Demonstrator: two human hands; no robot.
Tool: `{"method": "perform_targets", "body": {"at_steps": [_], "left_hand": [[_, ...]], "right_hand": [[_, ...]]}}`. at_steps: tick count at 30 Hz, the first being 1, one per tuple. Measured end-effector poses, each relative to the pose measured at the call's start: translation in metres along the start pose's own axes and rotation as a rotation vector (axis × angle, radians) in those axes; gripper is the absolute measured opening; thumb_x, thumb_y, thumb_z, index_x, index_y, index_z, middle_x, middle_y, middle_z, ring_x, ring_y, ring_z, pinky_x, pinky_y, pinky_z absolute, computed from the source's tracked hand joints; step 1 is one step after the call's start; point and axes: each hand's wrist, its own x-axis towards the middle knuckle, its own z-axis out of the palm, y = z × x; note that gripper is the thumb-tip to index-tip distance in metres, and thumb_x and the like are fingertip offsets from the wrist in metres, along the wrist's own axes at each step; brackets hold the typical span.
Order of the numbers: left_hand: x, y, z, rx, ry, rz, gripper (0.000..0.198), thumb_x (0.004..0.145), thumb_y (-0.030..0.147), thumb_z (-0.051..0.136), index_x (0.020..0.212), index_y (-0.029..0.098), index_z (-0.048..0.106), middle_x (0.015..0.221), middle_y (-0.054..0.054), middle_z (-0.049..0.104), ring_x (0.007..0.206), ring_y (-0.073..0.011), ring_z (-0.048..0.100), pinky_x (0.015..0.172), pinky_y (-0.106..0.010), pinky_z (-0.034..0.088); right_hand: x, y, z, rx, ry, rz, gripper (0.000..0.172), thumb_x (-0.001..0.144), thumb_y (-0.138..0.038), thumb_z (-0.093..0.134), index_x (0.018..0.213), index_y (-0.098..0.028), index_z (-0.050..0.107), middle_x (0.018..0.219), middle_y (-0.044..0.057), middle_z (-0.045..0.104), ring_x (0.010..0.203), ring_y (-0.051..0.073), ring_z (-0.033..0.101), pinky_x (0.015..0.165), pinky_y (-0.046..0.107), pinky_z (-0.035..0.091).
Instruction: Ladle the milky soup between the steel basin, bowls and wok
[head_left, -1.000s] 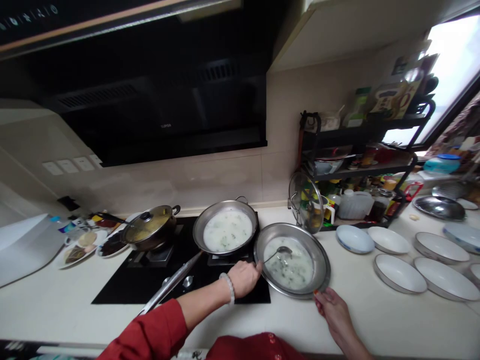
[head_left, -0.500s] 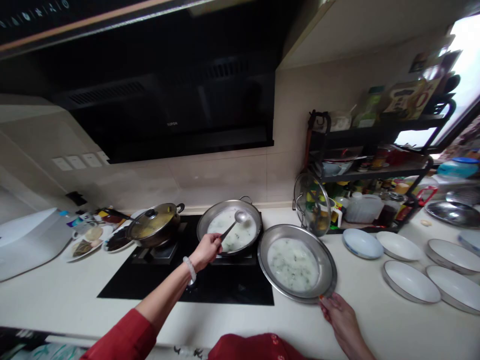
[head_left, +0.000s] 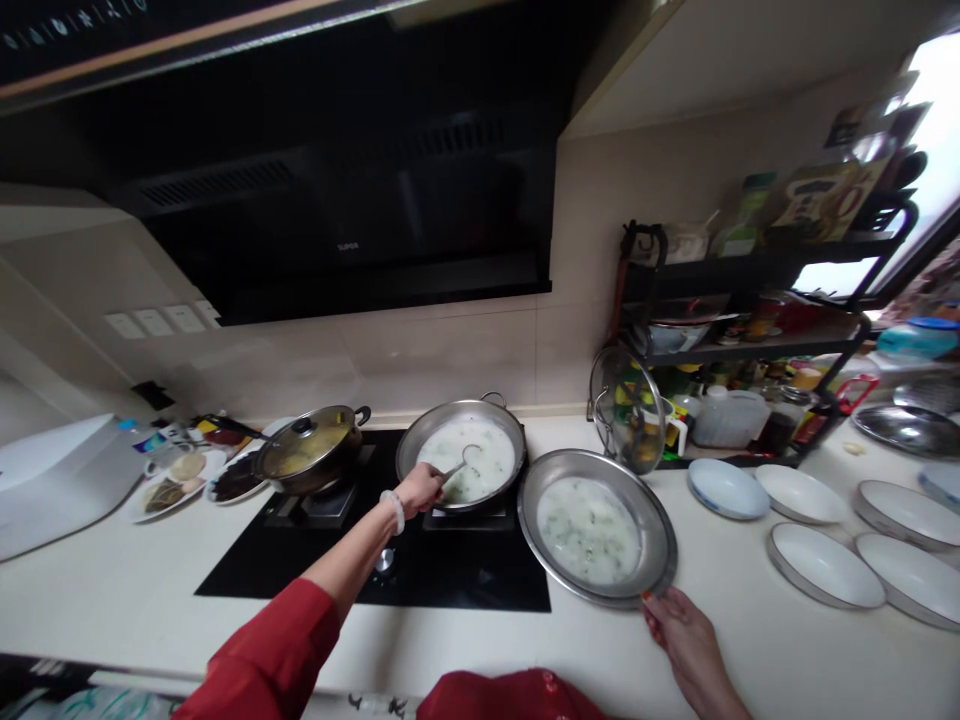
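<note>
My left hand [head_left: 420,487] is closed around the handle of a ladle [head_left: 454,470], whose bowl sits mostly sunk in a white soup with green bits. That soup fills a wide steel pan [head_left: 407,440] on the right burner. At the lower right, my right hand [head_left: 681,628] pinches the near rim of a steel basin [head_left: 658,530] between thumb and fingers. More of the same white, green-flecked soup lies in the basin, which rests on the counter close to the pan's right side.
A lidded pot [head_left: 328,470] stands on the left burner, beside plates of food [head_left: 159,497]. Several shallow bowls [head_left: 821,565] are spread on the right counter. A glass lid [head_left: 626,410] leans against the black rack [head_left: 750,350]. The range hood [head_left: 345,270] hangs overhead.
The ladle's bowl has gone down from above the pan into the soup, and my left hand has shifted slightly with it. My right hand stays at the basin's rim.
</note>
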Motion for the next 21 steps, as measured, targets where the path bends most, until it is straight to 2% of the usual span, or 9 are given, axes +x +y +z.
{"method": "perform_targets", "body": {"at_steps": [2, 6, 13, 21], "left_hand": [[-0.001, 0.002, -0.002, -0.104, -0.061, -0.046, 0.016, 0.080, 0.017, 0.063, 0.068, 0.014, 0.054, 0.049, 0.005, 0.046, 0.037, -0.0029, 0.024, 0.038, -0.019, 0.016], [-0.006, 0.007, -0.013, -0.277, -0.128, -0.114, 0.011, 0.080, 0.012, 0.060, 0.072, 0.013, 0.053, 0.052, 0.006, 0.045, 0.036, -0.0003, 0.022, 0.035, -0.014, 0.015], [-0.014, 0.009, -0.025, -0.460, -0.145, -0.176, 0.009, 0.083, 0.005, 0.052, 0.075, 0.009, 0.056, 0.053, 0.003, 0.046, 0.034, 0.0006, 0.024, 0.032, -0.012, 0.013], [-0.020, 0.008, -0.030, -0.532, -0.160, -0.198, 0.005, 0.083, 0.007, 0.056, 0.079, 0.010, 0.057, 0.053, 0.004, 0.046, 0.034, 0.0001, 0.025, 0.031, -0.011, 0.011]], "right_hand": [[-0.001, -0.001, 0.001, 0.008, 0.003, 0.001, 0.056, 0.038, -0.037, 0.080, 0.082, -0.023, 0.048, 0.050, -0.006, 0.054, 0.047, 0.013, 0.047, 0.045, 0.023, 0.034], [-0.003, -0.003, 0.003, 0.020, -0.002, 0.009, 0.056, 0.036, -0.036, 0.080, 0.081, -0.022, 0.049, 0.049, -0.005, 0.054, 0.045, 0.012, 0.045, 0.044, 0.023, 0.033], [-0.003, -0.004, 0.001, 0.006, -0.001, 0.001, 0.054, 0.039, -0.037, 0.082, 0.081, -0.022, 0.052, 0.053, -0.004, 0.053, 0.048, 0.015, 0.049, 0.045, 0.025, 0.036], [-0.003, -0.004, 0.002, 0.027, 0.030, 0.015, 0.065, 0.036, -0.036, 0.082, 0.091, -0.023, 0.049, 0.053, -0.005, 0.055, 0.048, 0.015, 0.050, 0.045, 0.026, 0.038]]}}
